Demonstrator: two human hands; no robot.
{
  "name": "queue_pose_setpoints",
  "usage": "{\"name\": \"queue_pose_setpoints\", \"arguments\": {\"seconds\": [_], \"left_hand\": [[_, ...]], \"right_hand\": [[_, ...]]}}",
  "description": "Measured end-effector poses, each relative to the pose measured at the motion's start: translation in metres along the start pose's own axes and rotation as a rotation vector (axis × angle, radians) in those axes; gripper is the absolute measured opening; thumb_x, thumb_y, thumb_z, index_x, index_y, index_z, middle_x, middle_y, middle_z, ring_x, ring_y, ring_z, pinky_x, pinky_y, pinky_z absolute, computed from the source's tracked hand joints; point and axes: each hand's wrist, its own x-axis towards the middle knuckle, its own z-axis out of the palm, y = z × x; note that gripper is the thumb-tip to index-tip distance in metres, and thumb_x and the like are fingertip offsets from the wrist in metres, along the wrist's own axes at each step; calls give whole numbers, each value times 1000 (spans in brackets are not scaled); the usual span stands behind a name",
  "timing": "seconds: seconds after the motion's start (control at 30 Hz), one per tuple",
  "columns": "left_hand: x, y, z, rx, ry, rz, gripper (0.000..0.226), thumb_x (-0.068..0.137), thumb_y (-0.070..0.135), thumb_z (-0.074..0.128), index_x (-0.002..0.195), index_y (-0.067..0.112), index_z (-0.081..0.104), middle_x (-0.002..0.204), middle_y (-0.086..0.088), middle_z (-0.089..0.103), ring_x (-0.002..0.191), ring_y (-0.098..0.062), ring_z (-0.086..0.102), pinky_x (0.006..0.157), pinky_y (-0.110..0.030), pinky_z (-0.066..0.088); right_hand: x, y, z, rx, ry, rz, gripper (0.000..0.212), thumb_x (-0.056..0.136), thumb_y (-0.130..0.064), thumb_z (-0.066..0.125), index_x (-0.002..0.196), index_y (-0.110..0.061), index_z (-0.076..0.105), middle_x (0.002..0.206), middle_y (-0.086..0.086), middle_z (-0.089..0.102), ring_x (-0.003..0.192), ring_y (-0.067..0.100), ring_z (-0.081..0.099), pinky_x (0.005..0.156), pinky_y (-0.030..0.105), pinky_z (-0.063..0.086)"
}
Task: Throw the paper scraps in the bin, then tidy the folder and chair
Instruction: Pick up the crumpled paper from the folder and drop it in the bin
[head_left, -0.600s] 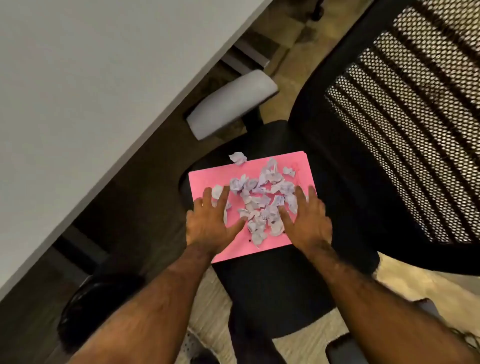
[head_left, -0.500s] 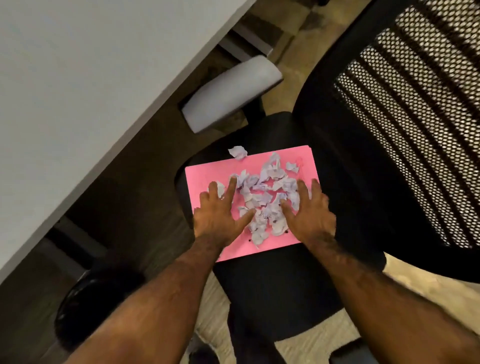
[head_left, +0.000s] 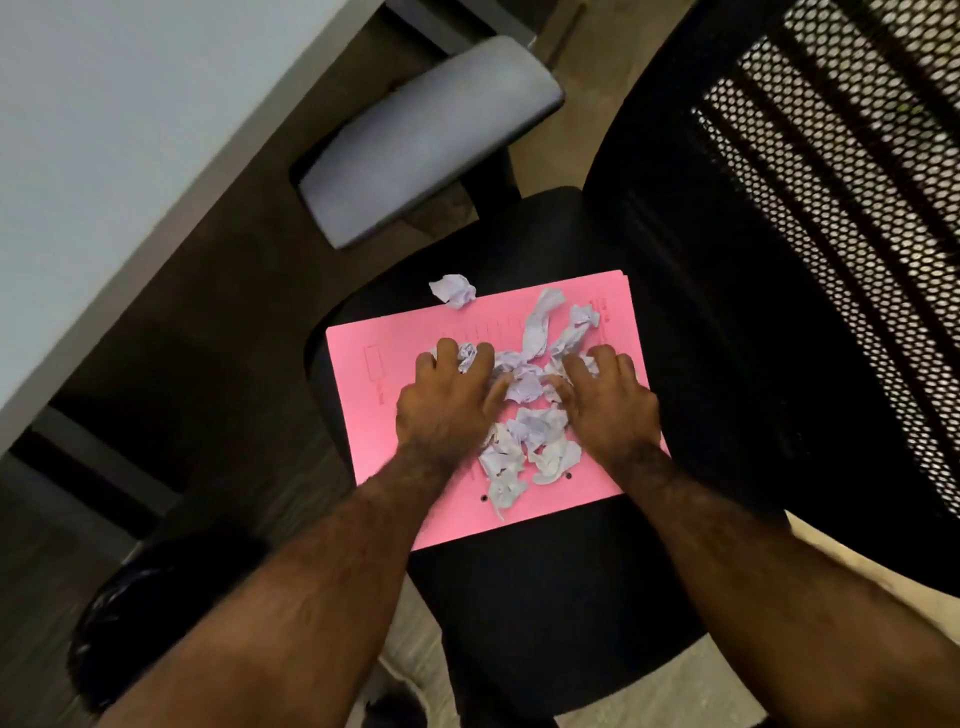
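Head view: left hand (head_left: 447, 405) and right hand (head_left: 610, 402), fingers curled, rake crumpled paper scraps (head_left: 524, 431) together on the pink folder (head_left: 374, 415) lying on the office chair (head_left: 545, 597) seat. Neither has a closed grip yet. Risk: a loose scoop spills scraps; stray scrap (head_left: 453, 290) at the folder's far edge could be missed.

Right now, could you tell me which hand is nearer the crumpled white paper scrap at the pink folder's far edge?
Left. The left hand sits just below the crumpled white paper scrap; the right hand lies farther right.

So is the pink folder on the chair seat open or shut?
Shut: the pink folder lies flat on the chair seat, its stacked edges showing at the far corner.
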Motion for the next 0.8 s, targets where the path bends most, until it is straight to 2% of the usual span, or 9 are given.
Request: {"name": "queue_pose_setpoints", "arguments": {"seconds": [0.13,0.23,0.37,0.47,0.53,0.67,0.73,0.8], "left_hand": [[10,-4,-5,-76,-46,59,45,94,54,31,112,19,53,97,-12,61,70,-25,59,54,-27,34],[18,-6,-9,-160,-53,63,41,98,46,30,105,14,55,89,-13,61,62,-21,49,56,-30,32],[17,-4,-19,-274,-14,13,36,99,39,36,104,11,57,84,-11,61,60,-17,45,54,-28,32],[10,2,-31,-394,48,-74,33,99,37,39,100,10,58,80,-8,62,62,-19,52,54,-29,41],[3,4,-41,-492,91,-134,31,99,34,40,94,9,58,76,-8,62,61,-19,54,55,-30,46],[-17,0,-62,-601,162,-195,27,99,31,41,79,14,49,65,-3,53,54,-14,48,49,-24,33],[-29,-6,-73,-622,204,-224,27,98,29,43,77,13,48,62,-4,51,52,-16,46,48,-25,28],[-41,-14,-83,-621,254,-252,28,98,26,46,78,6,52,63,-8,54,54,-20,48,49,-29,31]], "right_hand": [[3,5,2,62,61,-17,30,92,-35,58,104,-8,64,94,19,62,77,36,62,51,39,52],[5,5,-2,134,107,3,28,93,-32,57,99,-5,65,88,19,63,73,35,63,52,38,53],[-2,-1,-15,246,200,78,31,94,-33,53,96,-4,64,87,16,65,71,30,64,55,36,55],[-13,-7,-23,334,235,180,38,95,-36,46,93,-2,63,87,16,64,70,29,64,57,34,52],[-19,-12,-28,384,258,241,35,95,-33,47,94,-1,62,87,16,63,70,29,63,57,33,52],[-29,-27,-46,466,338,341,27,97,-27,51,94,-1,60,86,15,62,70,26,61,57,34,51],[-34,-42,-55,499,384,316,30,97,-28,49,92,0,60,84,14,62,69,20,56,57,30,46],[-39,-61,-63,534,404,261,33,97,-30,47,89,0,60,81,13,61,68,16,52,59,25,40]]}}
